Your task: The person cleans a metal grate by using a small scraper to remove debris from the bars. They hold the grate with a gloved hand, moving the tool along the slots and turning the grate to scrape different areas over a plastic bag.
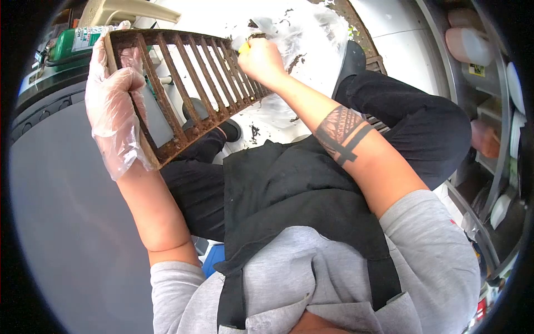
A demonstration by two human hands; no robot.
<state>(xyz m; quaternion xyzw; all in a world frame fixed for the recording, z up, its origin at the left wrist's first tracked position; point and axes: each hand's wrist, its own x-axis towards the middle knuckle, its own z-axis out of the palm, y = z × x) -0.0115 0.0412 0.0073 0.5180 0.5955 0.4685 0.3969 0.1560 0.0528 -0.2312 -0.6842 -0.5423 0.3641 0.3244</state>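
A long, rusty brown metal grate (194, 131) with slanted bars is held up at a tilt in front of me. My left hand (114, 106), in a clear plastic glove, is closed around its near left end. At the far part of the grate, my right hand (260, 58) is closed in a fist against the bars, without a visible glove. A yellow-handled tool (244, 48) shows at this fist, mostly hidden by the fingers, so its exact kind cannot be made out.
Crumpled clear plastic (325, 33) and dark flakes (255, 132) lie on the white floor. At left are a grey panel (67, 222) and a green cylinder (62, 44). Shelving with containers (470, 44) stands at right, and a floor drain grate (375, 62) lies beyond my foot.
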